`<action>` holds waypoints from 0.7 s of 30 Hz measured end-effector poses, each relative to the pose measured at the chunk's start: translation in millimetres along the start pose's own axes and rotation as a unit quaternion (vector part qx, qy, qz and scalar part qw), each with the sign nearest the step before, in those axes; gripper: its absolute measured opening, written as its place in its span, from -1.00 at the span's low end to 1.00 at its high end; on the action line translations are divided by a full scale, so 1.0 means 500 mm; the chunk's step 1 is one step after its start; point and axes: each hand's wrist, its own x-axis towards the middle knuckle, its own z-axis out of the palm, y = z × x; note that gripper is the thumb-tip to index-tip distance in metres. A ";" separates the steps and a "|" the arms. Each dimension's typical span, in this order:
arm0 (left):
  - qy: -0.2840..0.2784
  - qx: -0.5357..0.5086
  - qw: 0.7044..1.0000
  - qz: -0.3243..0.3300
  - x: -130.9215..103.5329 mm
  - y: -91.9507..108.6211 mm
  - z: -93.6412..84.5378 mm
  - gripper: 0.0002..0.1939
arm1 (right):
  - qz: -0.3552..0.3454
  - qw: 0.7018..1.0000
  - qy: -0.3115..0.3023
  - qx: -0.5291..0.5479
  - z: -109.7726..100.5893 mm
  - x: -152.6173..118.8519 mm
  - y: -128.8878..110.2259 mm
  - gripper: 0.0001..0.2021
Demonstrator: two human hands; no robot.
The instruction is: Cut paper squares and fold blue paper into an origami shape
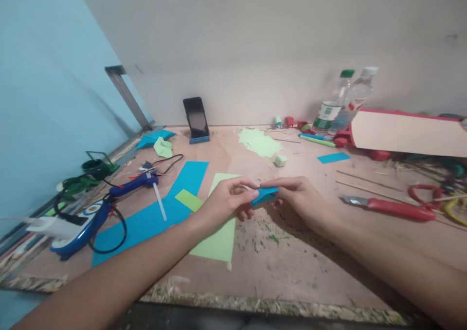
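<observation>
Between my two hands a small folded piece of blue paper (264,196) is held above the middle of the table. My left hand (233,196) pinches its left end, thumb on top. My right hand (297,196) grips the right end with its fingers closed. Under and beside my left hand lie a light green paper sheet (221,240), a small yellow-green strip (188,201) and larger blue paper pieces (146,228). A small light green folded paper cube (280,161) sits just beyond my hands.
At left are a blue glue gun (133,184) with a glue stick and a power strip (78,228). A phone (196,118) stands at the back. To the right lie a red utility knife (394,208), thin sticks, and bottles (328,111). Green paper shapes (260,142) lie behind.
</observation>
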 end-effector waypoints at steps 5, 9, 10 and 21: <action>0.038 0.021 0.999 0.020 0.007 -0.002 -0.004 -0.58 | 0.011 0.999 0.000 0.037 0.002 -0.004 0.007 -0.75; 0.067 0.039 0.995 0.058 0.004 0.000 -0.005 -0.71 | 0.029 0.997 -0.015 0.068 0.002 0.000 0.008 -0.69; 0.067 0.046 0.995 0.065 0.003 0.000 -0.003 -0.73 | 0.029 0.998 -0.032 0.049 0.002 0.001 0.007 -0.67; 0.039 0.073 0.995 0.059 -0.001 -0.007 0.005 -0.72 | 0.007 0.996 -0.080 -0.038 0.001 -0.002 0.005 -0.76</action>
